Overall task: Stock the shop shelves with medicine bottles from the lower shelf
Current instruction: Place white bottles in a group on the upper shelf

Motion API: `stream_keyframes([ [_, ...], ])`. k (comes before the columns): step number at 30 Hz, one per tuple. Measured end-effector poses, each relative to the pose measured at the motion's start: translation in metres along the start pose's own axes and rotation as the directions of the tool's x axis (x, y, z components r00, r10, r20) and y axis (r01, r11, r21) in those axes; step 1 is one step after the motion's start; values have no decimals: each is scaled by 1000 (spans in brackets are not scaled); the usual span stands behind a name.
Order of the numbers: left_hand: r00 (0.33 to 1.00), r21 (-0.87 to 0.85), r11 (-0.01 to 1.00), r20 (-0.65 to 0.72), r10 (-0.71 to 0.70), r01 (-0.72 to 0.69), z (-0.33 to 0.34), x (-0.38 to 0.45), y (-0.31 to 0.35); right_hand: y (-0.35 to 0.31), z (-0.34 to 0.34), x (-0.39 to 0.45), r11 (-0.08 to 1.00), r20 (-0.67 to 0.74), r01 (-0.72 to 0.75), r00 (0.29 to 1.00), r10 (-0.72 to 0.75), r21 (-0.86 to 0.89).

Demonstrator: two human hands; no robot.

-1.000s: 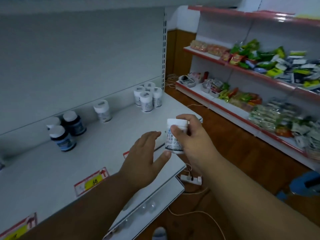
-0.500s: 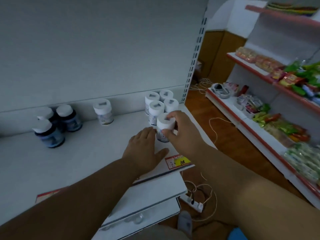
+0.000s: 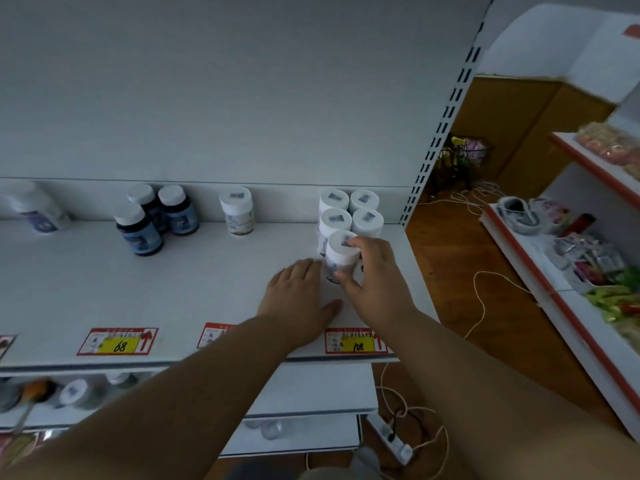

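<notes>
White plastic, upright, with a printed label: this is the medicine bottle (image 3: 341, 255) which the right hand (image 3: 375, 271) holds. The thumb (image 3: 348, 284) presses the near side low on the label, and the other fingers (image 3: 360, 243) curl over the cap and the far side, so the hand closes around the bottle from the right. The long axis of the bottle is vertical. Its base looks to be on the shelf (image 3: 173, 289) or just above it; the hand hides the bottom edge, so I cannot tell which.

Directly beyond the held bottle, further from the hand, stands a group of four white bottles (image 3: 349, 216), two by two. The held bottle is just in front of the left near one and seems to touch it, so it begins a third row.

The left hand (image 3: 298, 296) lies flat on the shelf, fingers straight, holding nothing, just to the left of the bottle.

In my judgement the placing is almost finished. The next move is only to release the fingers and pull the right hand back toward the body, without tipping the bottle.
</notes>
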State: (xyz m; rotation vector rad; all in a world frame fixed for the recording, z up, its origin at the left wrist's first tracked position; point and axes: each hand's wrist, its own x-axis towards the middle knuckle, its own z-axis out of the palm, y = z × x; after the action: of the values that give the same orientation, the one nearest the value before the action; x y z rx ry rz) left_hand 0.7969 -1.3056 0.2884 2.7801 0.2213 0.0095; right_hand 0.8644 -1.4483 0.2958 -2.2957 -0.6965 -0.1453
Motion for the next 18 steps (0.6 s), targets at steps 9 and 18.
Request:
stream_keyframes([
  [9, 999, -34, 999, -45, 26, -28, -21, -52, -29, -45, -1, -43, 999, -153, 3, 988, -9, -39],
  [18, 954, -44, 983, -235, -185, 180, -48, -148, -59, -114, 30, -48, 949, -4, 282, 959, -284, 142],
])
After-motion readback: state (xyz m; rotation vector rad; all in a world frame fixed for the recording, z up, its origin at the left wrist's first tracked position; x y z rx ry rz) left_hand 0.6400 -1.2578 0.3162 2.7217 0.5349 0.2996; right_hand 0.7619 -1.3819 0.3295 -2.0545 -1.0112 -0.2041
